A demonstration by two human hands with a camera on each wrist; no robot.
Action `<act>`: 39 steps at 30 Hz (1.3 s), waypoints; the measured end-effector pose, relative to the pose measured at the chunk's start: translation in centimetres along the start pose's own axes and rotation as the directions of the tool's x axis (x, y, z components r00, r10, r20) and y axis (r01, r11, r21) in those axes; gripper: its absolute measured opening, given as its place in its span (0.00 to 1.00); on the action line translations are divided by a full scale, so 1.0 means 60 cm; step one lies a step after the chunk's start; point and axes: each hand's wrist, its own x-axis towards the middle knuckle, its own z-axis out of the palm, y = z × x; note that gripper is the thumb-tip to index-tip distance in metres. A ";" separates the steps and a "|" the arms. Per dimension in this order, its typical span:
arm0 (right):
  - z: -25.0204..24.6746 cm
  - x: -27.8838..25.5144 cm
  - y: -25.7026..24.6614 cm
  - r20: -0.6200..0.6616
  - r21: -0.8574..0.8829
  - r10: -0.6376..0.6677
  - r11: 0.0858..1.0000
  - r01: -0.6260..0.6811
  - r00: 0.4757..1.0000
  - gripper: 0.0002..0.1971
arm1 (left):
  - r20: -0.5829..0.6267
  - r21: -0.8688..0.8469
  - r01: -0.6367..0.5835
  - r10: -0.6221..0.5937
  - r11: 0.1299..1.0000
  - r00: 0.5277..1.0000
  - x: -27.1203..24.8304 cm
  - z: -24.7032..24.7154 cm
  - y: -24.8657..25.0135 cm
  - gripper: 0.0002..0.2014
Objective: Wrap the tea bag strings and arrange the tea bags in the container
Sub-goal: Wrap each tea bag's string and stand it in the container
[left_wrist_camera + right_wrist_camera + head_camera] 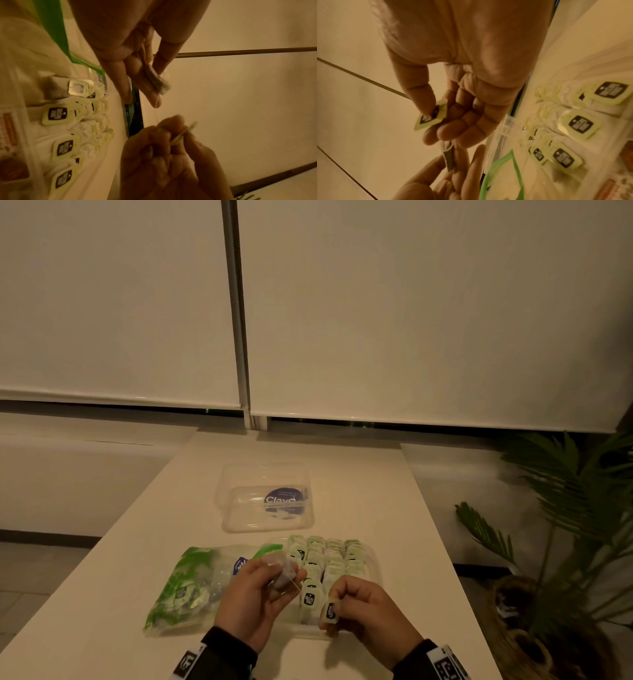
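Observation:
My left hand (260, 587) pinches a tea bag (283, 577) (157, 79) between thumb and fingers, just above the near left corner of the clear container (376, 570). A thin string (295, 583) runs from the bag to its pale green tag (330, 610) (430, 117), which my right hand (359, 607) pinches between thumb and forefinger. The container holds several rows of wrapped tea bags (329, 556) with tags facing up (56, 114) (578, 125).
A green and clear plastic pouch (185, 583) of tea bags lies left of the container. The clear lid (267, 498) with a blue round label rests further back on the pale table. A potted plant (575, 542) stands off the table's right edge.

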 end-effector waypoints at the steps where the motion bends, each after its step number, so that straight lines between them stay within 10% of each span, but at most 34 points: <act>1: 0.002 0.000 -0.002 0.010 0.048 -0.020 0.999 0.020 1.000 0.15 | 0.002 0.040 -0.018 0.018 0.999 1.000 -0.002 0.003 -0.001 0.09; 10: 0.012 0.011 -0.005 -0.116 0.025 0.040 0.999 -0.038 0.992 0.10 | -0.014 0.067 -0.118 0.119 0.991 0.993 -0.011 0.028 -0.019 0.11; 21: 0.017 0.014 -0.014 0.102 0.019 0.135 0.990 -0.138 0.986 0.06 | -0.074 0.086 -0.314 0.320 0.946 0.944 -0.014 0.048 -0.026 0.05; 31: 0.012 0.043 0.011 0.142 -0.351 0.178 0.929 -0.118 0.974 0.13 | -0.042 0.157 -0.385 0.396 0.909 0.917 -0.007 0.055 -0.024 0.01; 39: 0.011 0.092 -0.035 -0.118 -0.644 -0.271 0.753 0.135 0.955 0.03 | -0.013 0.238 -0.384 0.398 0.892 0.917 -0.019 0.050 -0.025 0.03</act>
